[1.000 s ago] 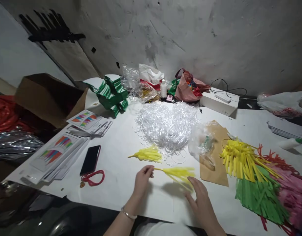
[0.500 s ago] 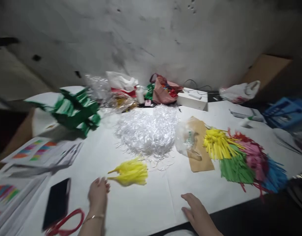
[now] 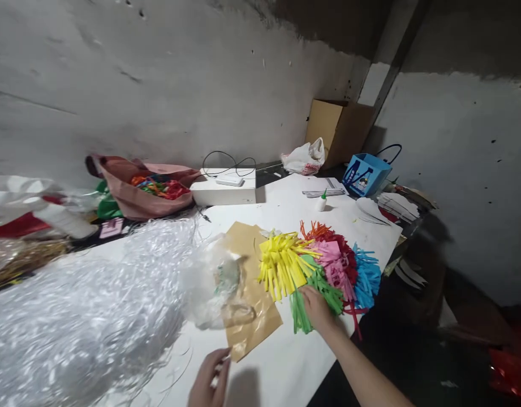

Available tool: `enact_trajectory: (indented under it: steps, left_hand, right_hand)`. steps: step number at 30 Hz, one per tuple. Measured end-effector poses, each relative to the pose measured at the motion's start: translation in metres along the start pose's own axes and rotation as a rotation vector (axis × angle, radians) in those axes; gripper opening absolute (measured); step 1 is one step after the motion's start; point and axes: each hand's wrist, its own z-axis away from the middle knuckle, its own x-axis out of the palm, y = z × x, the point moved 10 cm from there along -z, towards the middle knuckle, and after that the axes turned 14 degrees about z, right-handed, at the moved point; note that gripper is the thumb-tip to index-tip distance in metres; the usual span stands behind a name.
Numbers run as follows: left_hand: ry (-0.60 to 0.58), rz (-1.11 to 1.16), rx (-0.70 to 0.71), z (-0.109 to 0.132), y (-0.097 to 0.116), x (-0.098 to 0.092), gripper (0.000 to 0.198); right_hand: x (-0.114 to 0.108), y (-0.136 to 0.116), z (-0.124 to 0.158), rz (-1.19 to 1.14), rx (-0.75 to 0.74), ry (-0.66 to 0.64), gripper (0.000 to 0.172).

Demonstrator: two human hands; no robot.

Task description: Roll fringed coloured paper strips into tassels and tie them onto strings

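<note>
On the white table (image 3: 281,195), a pile of coloured fringes (image 3: 334,265) sits close by the right-hand edge. My biggest worry is that edge: a hard tug low in the pile could push the blue fringe (image 3: 367,277) over it. A lesser one is snagging, since the yellow fringe (image 3: 281,263) overlaps the green fringe (image 3: 301,317) and their strips could tangle or tear. Least of all, my left hand (image 3: 209,376) could nudge the brown paper (image 3: 260,316) and shift the clear bag (image 3: 211,282) lying on it.

The green fringe is at the near side of the pile, under my right hand (image 3: 317,311). It is a flat mid-green, cut into many narrow strips; the broader mass shows right of my hand, and a smaller bunch points toward me on the left. My right fingers are drawn together over it, tips hidden, so I cannot tell whether they pinch. My left thumb and fingers curl beside the brown paper's near corner; whether they grip it is unclear.
</note>
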Motion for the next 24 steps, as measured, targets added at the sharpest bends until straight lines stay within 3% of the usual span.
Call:
enact_trajectory:
  steps: [2,4,6,8,10,12,14,16,19,24]
  left_hand:
    - [-0.189,-0.028,0.186,-0.033,0.048,0.084,0.028]
    - [-0.362,-0.072,0.360,-0.059,0.083,0.156,0.026]
    - [-0.483,-0.122,0.470,-0.085,0.101,0.213,0.027]
    - [-0.469,-0.194,0.497,-0.118,0.106,0.246,0.027]
    - [-0.265,-0.225,0.418,-0.162,0.102,0.246,0.030]
    - [0.020,-0.164,0.207,-0.203,0.084,0.219,0.042]
    - [0.199,-0.061,-0.026,-0.230,0.057,0.191,0.060]
    - [0.230,0.017,-0.169,-0.248,0.037,0.175,0.067]
    - [0.159,0.064,-0.207,-0.265,0.028,0.165,0.055]
    - [0.067,0.094,-0.118,-0.262,0.049,0.164,0.037]
  right_hand:
    - [-0.006,0.035,-0.048,0.051,0.010,0.005,0.042]
    - [-0.001,0.054,-0.089,0.091,-0.027,-0.028,0.038]
    - [0.008,0.059,-0.119,0.135,-0.087,-0.073,0.033]
    - [0.017,0.059,-0.136,0.181,-0.140,-0.104,0.030]
    - [0.022,0.059,-0.143,0.223,-0.173,-0.120,0.029]
    - [0.022,0.060,-0.143,0.254,-0.192,-0.124,0.029]
    - [0.019,0.060,-0.138,0.271,-0.201,-0.118,0.028]
    - [0.015,0.060,-0.131,0.276,-0.197,-0.108,0.027]
    - [0.010,0.060,-0.120,0.265,-0.171,-0.092,0.023]
    - [0.010,0.066,-0.108,0.223,-0.081,-0.057,0.028]
